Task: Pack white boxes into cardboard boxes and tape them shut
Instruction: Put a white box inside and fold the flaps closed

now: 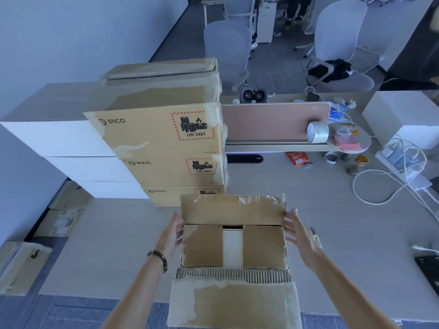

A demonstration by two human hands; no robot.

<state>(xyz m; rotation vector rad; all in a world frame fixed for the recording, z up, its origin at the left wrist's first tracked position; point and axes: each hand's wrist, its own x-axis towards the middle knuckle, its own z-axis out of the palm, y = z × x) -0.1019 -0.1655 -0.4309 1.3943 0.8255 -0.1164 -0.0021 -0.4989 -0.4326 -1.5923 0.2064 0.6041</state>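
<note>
Two hands: the left hand [172,233] and the right hand [299,233] press flat on the two sides of the cardboard box [234,245]; the fingers [291,216] are straight and curl round nothing.
Where the box is: it sits on the surface [114,245], right in front of the person.
What is inside: a white box [232,246] shows in the gap between the two small flaps.
What is done: the white box looks packed, and the small flaps are folded down.
What is left: the far big flap [232,210] and the near big flap [234,302] are not shut yet, and no tape is on.
Tape: the tape roll [317,132] stands on a shelf [273,146], well away from the hands.
Things around: a stack of brown boxes [166,143] stands just behind the box.
In the way: white cables [389,181] lie on the surface near the shelf, so a reach for the tape may brush them.
</note>
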